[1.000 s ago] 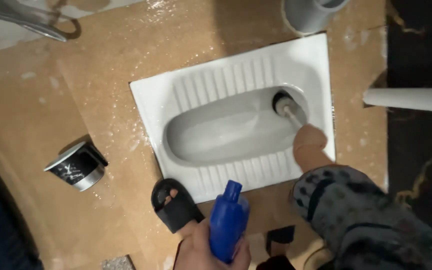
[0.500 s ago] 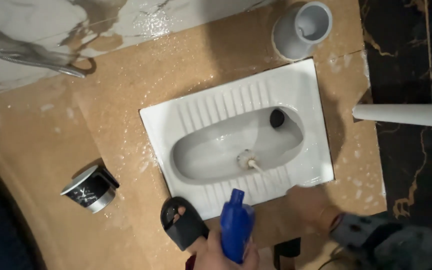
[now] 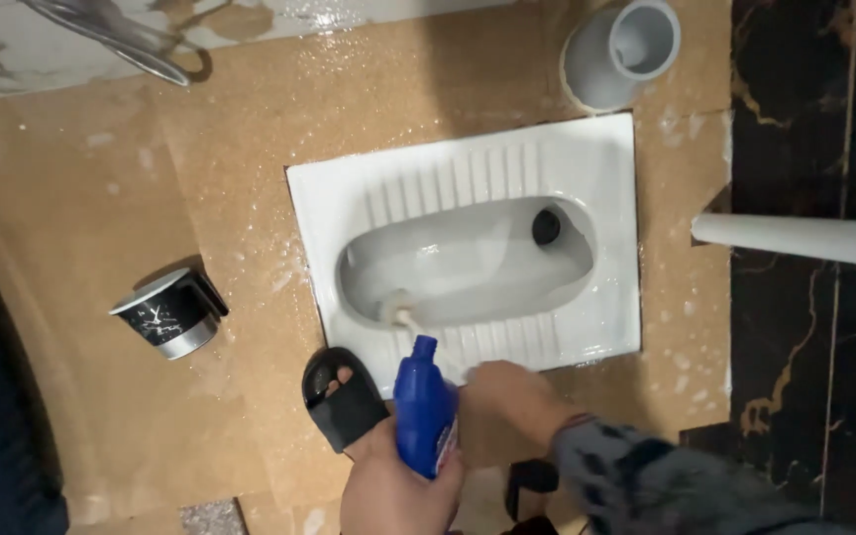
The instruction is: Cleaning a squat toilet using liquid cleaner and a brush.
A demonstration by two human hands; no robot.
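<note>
scrubbing brush [image 3: 398, 308] extends beyond right grip [image 3: 507, 396], inside pan [image 3: 468, 188].

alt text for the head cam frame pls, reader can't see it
Seen from above, the right hand scrubs the near end of a white squat toilet pan with a toilet brush, while the left hand holds a blue bottle. A black sandal stands on the wet tan floor, near a black cup.

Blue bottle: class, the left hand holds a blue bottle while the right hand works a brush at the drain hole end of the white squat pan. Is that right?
Not quite. The head view shows the left hand holding the blue bottle and the right hand working the brush, but the brush head sits at the opposite end of the squat pan from the drain hole.
</note>
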